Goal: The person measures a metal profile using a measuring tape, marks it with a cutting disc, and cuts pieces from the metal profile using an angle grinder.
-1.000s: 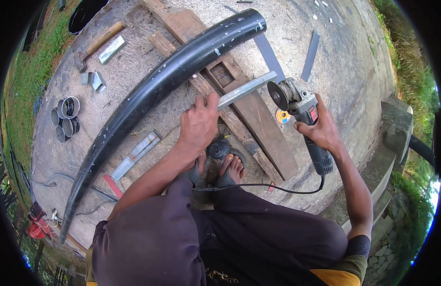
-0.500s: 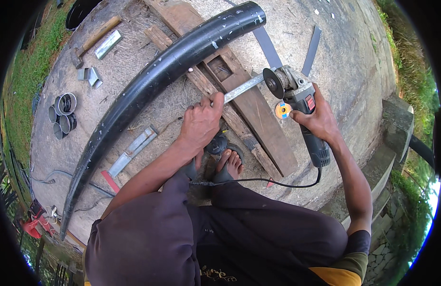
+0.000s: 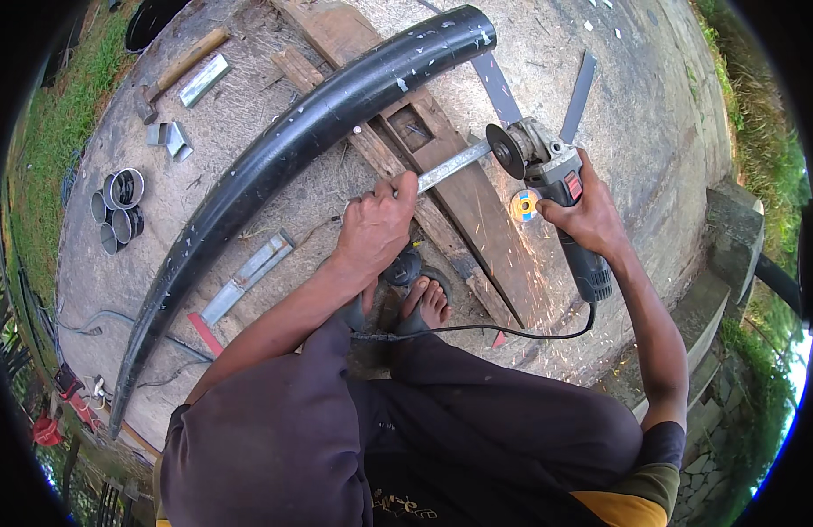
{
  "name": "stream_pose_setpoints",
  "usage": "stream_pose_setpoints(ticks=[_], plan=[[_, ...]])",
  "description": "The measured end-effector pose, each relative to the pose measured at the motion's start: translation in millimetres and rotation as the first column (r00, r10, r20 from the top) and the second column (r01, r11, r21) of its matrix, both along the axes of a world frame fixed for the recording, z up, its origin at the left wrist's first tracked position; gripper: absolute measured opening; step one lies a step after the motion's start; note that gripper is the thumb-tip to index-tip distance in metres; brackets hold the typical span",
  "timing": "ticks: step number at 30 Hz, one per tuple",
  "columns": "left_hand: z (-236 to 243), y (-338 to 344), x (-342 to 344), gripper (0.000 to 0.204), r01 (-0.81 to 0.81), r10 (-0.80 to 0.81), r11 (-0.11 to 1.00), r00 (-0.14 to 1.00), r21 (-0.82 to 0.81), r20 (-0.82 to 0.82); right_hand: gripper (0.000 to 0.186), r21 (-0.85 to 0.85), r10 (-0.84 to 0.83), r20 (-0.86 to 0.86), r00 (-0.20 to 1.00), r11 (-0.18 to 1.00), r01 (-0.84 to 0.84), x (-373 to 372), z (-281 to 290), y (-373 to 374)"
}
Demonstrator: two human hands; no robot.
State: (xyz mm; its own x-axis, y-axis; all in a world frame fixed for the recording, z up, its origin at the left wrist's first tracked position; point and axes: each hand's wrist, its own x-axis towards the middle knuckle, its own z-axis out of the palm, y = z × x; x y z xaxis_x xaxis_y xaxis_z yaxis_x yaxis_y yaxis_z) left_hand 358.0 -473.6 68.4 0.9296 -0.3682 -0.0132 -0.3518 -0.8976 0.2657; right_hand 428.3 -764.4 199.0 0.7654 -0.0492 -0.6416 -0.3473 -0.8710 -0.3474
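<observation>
My right hand (image 3: 591, 218) is wrapped round the body of an angle grinder (image 3: 589, 274), its cord curving back toward my feet. The grinder's dark disc (image 3: 505, 151) meets a flat silver metal bar (image 3: 457, 164) near the bar's far right end. Orange sparks (image 3: 531, 285) spray from there down toward my right knee. Closed in a fist, my left hand (image 3: 375, 227) grips the bar's near end. The bar lies across a wooden plank (image 3: 476, 215) on the ground. Close to the grinder, a yellow-and-blue disc (image 3: 524, 205) rests on the concrete.
A long curved black tapered tube (image 3: 279, 145) lies over the planks at left. Beyond it are a hammer (image 3: 187, 63), cut metal pieces (image 3: 169, 139) and several short round pipe rings (image 3: 118, 211). Dark flat strips (image 3: 578, 97) lie at the far right. My feet (image 3: 424, 303) are beside the planks.
Sparks now fly from the grinder's disc at the bar; none showed before. Both hands keep their holds, and the scene has shifted only slightly.
</observation>
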Motion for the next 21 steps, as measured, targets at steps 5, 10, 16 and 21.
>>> stream_pose_setpoints(ticks=[5,10,16,21], plan=[[0.8,0.1,0.8,0.018,-0.005,0.002,0.999,0.998,-0.05,-0.067,0.109,0.004,0.054,0.103,0.993,0.999,-0.055,-3.8,-4.3,-2.8],[0.9,1.2,2.0,0.018,-0.019,0.013,0.996,0.998,-0.085,-0.063,0.101,0.037,0.031,0.102,0.994,0.999,-0.035,-3.0,-5.1,-2.0],[1.8,2.9,0.5,0.021,-0.02,0.008,0.995,0.992,-0.096,-0.122,0.096,0.006,0.017,0.067,0.998,1.0,-0.018,-7.7,-8.5,-7.9],[11.5,16.8,16.1,0.036,-0.163,0.041,0.948,0.914,-0.272,-0.403,0.098,0.064,0.039,0.166,0.985,0.997,-0.05,-22.3,7.6,-5.6]])
